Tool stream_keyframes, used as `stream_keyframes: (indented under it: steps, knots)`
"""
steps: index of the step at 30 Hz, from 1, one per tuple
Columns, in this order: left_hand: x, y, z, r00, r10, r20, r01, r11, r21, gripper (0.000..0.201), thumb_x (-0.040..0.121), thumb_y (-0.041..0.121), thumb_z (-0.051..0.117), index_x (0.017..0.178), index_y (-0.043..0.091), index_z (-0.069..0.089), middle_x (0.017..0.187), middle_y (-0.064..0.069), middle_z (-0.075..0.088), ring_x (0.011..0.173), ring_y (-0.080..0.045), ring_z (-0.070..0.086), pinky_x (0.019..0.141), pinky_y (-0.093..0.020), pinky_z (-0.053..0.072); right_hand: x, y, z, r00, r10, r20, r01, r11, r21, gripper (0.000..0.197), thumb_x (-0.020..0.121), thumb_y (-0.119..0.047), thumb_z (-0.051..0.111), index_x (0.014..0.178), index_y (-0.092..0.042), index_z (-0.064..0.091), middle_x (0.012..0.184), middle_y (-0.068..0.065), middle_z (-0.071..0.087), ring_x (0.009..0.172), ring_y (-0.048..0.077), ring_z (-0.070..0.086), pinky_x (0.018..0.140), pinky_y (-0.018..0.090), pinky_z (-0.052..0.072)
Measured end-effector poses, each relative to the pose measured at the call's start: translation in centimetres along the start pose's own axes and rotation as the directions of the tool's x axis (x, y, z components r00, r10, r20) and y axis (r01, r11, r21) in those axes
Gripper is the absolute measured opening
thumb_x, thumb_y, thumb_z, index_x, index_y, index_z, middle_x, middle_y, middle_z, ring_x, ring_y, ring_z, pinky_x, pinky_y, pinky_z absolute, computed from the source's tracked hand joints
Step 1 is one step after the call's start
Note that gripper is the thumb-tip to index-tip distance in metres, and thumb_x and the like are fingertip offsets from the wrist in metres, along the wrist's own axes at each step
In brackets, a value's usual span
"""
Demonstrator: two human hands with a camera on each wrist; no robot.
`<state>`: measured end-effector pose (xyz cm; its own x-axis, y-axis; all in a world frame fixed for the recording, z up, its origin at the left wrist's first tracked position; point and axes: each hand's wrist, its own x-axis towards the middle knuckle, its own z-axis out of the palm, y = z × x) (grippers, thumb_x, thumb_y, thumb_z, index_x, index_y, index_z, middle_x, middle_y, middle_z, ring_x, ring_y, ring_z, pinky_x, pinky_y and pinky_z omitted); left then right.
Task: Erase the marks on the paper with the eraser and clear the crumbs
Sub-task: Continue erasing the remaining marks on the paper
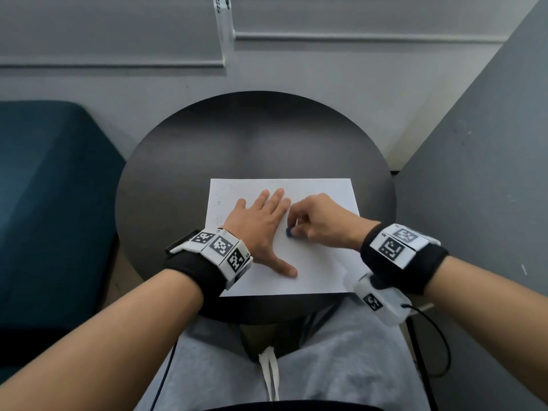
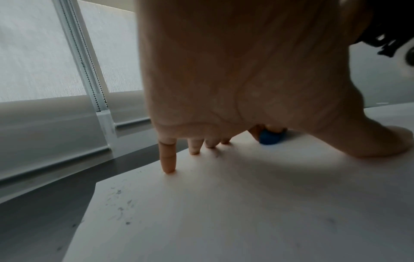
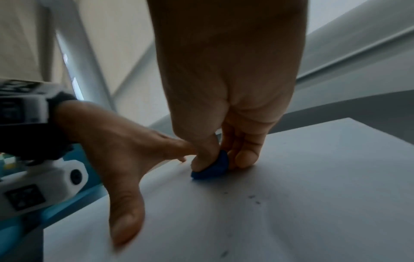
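Observation:
A white sheet of paper (image 1: pixel 320 262) lies on the round dark table (image 1: pixel 166 179). My left hand (image 1: pixel 261 226) is spread flat on the sheet, fingers straight, thumb out toward me, pressing it down. My right hand (image 1: pixel 314 221) pinches a small blue eraser (image 1: pixel 289 232) between thumb and fingers, its lower edge on the paper just right of the left palm. The eraser (image 3: pixel 212 168) shows clearly in the right wrist view, and the eraser (image 2: pixel 271 137) peeks out behind the left palm. Faint grey marks and crumbs (image 1: pixel 218 203) dot the paper's left edge; more crumbs (image 3: pixel 253 198) lie near the eraser.
A teal upholstered seat (image 1: pixel 50 203) stands left of the table. A grey panel (image 1: pixel 480 173) rises on the right. Blinds with a bead chain (image 1: pixel 224 28) hang behind the table. My lap in grey trousers (image 1: pixel 296 366) sits under the near edge, with cables hanging.

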<state>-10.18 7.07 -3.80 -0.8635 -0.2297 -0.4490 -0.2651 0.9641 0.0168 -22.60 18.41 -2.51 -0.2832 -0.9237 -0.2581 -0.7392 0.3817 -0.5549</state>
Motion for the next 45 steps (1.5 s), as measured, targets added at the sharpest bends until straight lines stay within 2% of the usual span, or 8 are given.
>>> stream_keyframes:
  steps: [6,13,17,22,27,33,39,45]
  knots:
    - [0.4,1.1,-0.9,0.998,-0.018,0.066,0.016,1.0,0.023,0.139,0.053,0.084,0.071,0.154,0.04,-0.014,0.163,-0.007,-0.018,0.151,-0.035,-0.008,0.11,-0.06,0.028,0.4,4.3,-3.0,0.963,0.167,-0.212,-0.157,0.986,0.063,0.009,0.08,-0.016,0.074,0.077,-0.009,0.07,0.067,0.0,0.062,0.062,0.011,0.054,0.05,0.006,0.036]
    - [0.8,2.2,-1.5,0.989,-0.062,0.132,0.066,0.998,-0.023,0.143,0.047,0.075,0.082,0.148,0.052,-0.017,0.161,-0.012,-0.025,0.148,-0.043,-0.013,0.106,-0.072,0.027,-1.8,4.1,-2.5,0.994,0.106,-0.029,-0.105,0.994,0.028,0.003,0.078,-0.017,0.076,0.077,-0.015,0.073,0.07,0.004,0.067,0.058,0.009,0.055,0.055,0.019,0.043]
    - [0.9,2.7,-2.0,0.985,-0.079,0.152,0.084,0.996,-0.029,0.146,0.046,0.07,0.086,0.148,0.053,-0.017,0.16,-0.014,-0.024,0.147,-0.046,-0.011,0.103,-0.073,0.031,-0.2,5.8,-3.4,0.953,0.2,-0.227,-0.177,0.977,0.118,0.007,0.079,-0.016,0.076,0.075,-0.012,0.072,0.065,0.001,0.065,0.052,0.003,0.053,0.048,0.007,0.038]
    - [1.5,3.2,-2.5,0.977,-0.106,0.183,0.112,0.993,-0.024,0.151,0.042,0.066,0.09,0.145,0.056,-0.02,0.158,-0.017,-0.027,0.144,-0.054,-0.013,0.098,-0.076,0.034,-2.7,4.9,-2.3,0.99,0.142,-0.022,-0.14,0.987,0.073,0.002,0.08,-0.015,0.074,0.079,-0.015,0.073,0.068,0.004,0.066,0.055,0.007,0.055,0.053,0.014,0.043]
    - [1.8,3.5,-2.9,0.973,-0.108,0.205,0.109,0.994,0.005,0.154,0.042,0.066,0.089,0.145,0.053,-0.025,0.157,-0.023,-0.028,0.142,-0.059,-0.012,0.099,-0.073,0.036,-1.2,5.9,-3.2,0.965,0.181,-0.189,-0.166,0.981,0.097,0.008,0.08,-0.017,0.075,0.081,-0.01,0.073,0.072,0.003,0.068,0.059,0.006,0.056,0.052,0.006,0.039]
    - [1.8,3.5,-2.7,0.972,-0.115,0.205,0.121,0.993,-0.016,0.154,0.041,0.065,0.09,0.145,0.055,-0.023,0.156,-0.021,-0.03,0.142,-0.058,-0.014,0.1,-0.074,0.035,-6.4,4.2,-0.8,0.998,0.041,0.045,-0.046,0.994,0.101,0.005,0.077,-0.016,0.078,0.078,-0.019,0.074,0.078,-0.003,0.062,0.068,0.008,0.056,0.061,0.014,0.043]
    - [1.6,3.9,-3.2,0.969,-0.12,0.217,0.115,0.993,0.038,0.152,0.046,0.066,0.088,0.147,0.051,-0.025,0.158,-0.023,-0.026,0.143,-0.058,-0.009,0.104,-0.066,0.036,-6.2,5.4,-1.3,0.979,0.142,-0.146,-0.118,0.98,0.162,0.005,0.075,-0.015,0.078,0.076,-0.016,0.074,0.078,0.002,0.065,0.068,0.013,0.058,0.06,0.021,0.046]
    - [1.5,3.9,-3.2,0.969,-0.129,0.213,0.125,0.992,0.033,0.151,0.047,0.064,0.089,0.147,0.051,-0.023,0.158,-0.021,-0.026,0.143,-0.057,-0.01,0.103,-0.064,0.037,-6.9,4.7,-1.2,0.994,0.105,-0.017,-0.103,0.992,0.067,0.004,0.076,-0.018,0.078,0.079,-0.02,0.074,0.076,-0.002,0.063,0.069,0.011,0.057,0.06,0.018,0.043]
